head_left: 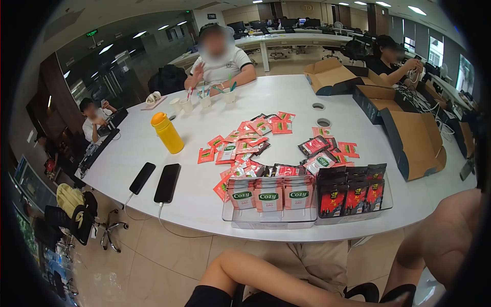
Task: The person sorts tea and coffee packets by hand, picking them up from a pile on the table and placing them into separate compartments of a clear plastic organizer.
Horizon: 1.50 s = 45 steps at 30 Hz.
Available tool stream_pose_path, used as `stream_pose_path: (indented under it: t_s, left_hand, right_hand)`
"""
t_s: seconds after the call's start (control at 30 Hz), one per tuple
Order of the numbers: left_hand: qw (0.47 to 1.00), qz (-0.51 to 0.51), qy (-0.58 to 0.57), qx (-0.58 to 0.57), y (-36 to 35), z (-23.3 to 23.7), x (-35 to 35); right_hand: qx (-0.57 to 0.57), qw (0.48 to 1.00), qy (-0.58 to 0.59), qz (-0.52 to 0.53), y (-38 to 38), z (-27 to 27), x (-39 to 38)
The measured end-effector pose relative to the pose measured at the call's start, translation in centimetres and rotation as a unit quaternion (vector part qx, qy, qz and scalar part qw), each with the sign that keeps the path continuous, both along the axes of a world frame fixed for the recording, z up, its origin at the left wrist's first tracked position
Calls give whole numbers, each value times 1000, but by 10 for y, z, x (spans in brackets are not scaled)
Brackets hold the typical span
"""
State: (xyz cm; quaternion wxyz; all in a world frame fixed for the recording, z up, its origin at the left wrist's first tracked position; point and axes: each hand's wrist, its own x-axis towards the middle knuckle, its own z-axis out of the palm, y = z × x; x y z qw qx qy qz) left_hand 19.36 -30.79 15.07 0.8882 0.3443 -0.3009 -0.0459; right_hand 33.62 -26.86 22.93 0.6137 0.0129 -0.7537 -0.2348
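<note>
My left forearm lies across my lap at the bottom of the view, and its hand runs into the lower right edge, where the fingers do not show clearly. Bent up close to the camera, my right arm is blurred at the right edge, its fingers not distinguishable. Both arms are apart from the goods on the table. A clear tray holds upright pink Cozy sachets. Beside it, another clear tray holds black and red sachets. Loose mixed sachets lie heaped behind both trays.
On the white table are two phones with cables, a yellow bottle and paper cups with toothbrush-like sticks. Open cardboard boxes stand at right. One person sits opposite; another handles white cables.
</note>
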Motion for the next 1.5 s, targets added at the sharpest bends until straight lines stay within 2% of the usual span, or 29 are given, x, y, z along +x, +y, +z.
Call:
stream_pose_path:
  t_s: [0.1,0.17,0.27,0.4,0.43,0.5,0.53,0.63,0.67,0.77,0.8,0.9,1.0,1.13,1.27,1.4,1.47,1.5]
  left_hand:
    - [994,77,38,64,10,-28,-9]
    - [969,192,58,142,26,-37,-24]
    - [874,411,-10,259,37,-45,-46]
    - [773,565,-136,256,44,-27,-85]
    - [737,610,-166,238,38,-18,-91]
    - [623,724,-260,141,26,-17,-91]
    - [610,717,-274,196,28,-20,-101]
    - [570,789,-158,168,-1,-20,-110]
    - [592,775,-145,165,-3,-22,-113]
    - [639,715,-236,157,8,-21,-109]
    - [645,713,-227,155,4,-25,-112]
    - [669,674,-268,163,20,-37,-111]
    - [663,663,-312,154,29,-40,-100]
    - [686,646,-310,126,34,-41,-97]
    - [712,628,-304,85,41,-46,-96]
    - [713,661,-231,32,26,-49,-125]
    - [721,667,-180,49,31,-33,-119]
    - [719,664,-195,69,33,-35,-121]
  right_hand:
    - [-2,1000,-5,0,-6,-2,-1]
    - [-2,1000,-8,-1,-12,-3,-1]
    - [1,1000,-6,4,-22,0,0]
    - [1,1000,-14,6,-25,-4,0]
    - [4,1000,-11,6,-24,-4,0]
    - [4,1000,-10,9,-24,-5,-2]
    - [5,1000,-9,8,-25,-5,-3]
    - [-1,1000,-5,4,-26,-4,-5]
    - [-5,1000,-2,2,-26,-6,-5]
    - [-13,1000,11,-18,-21,-13,-5]
    - [-21,999,22,-32,-17,-18,-2]
    - [-67,985,91,-133,-3,-47,3]
    - [-173,929,198,-260,14,-81,5]
    - [-336,856,254,-300,31,-128,43]
    - [-412,782,323,-337,36,-176,74]
    - [-463,757,354,-296,46,-212,92]
    - [-485,759,335,-276,52,-224,93]
    - [-500,755,342,-250,55,-226,93]
